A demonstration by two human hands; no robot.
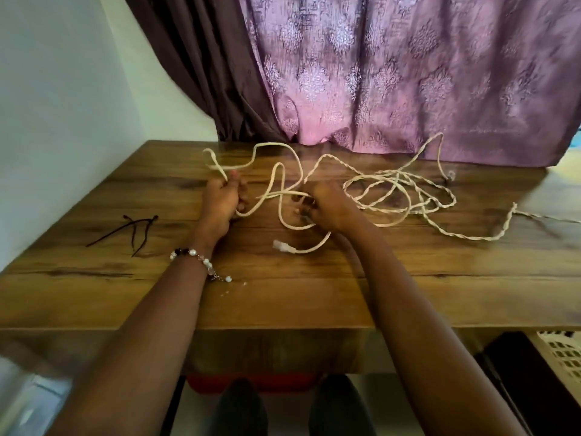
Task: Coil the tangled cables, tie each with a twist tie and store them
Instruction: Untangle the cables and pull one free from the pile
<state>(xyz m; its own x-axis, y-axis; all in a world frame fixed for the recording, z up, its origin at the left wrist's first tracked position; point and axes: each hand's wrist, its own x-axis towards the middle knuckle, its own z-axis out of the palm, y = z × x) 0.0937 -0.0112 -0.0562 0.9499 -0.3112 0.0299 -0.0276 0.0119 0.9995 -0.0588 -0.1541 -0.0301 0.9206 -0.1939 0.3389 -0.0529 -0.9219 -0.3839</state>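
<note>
Both hands on the cream cable, tangled across the wooden table from centre out to 2-3 o'clock. Left hand fisted round a strand, loop sticking out toward 12. Right hand fingers curled, pinching crossed strands at the knot's near edge. Connector end lies loose at 6 of right hand. Black twist ties at 9 o'clock, well apart from the cable

Bare table nearside gives passage; tangled cables block far right; twist ties lie left.
</note>
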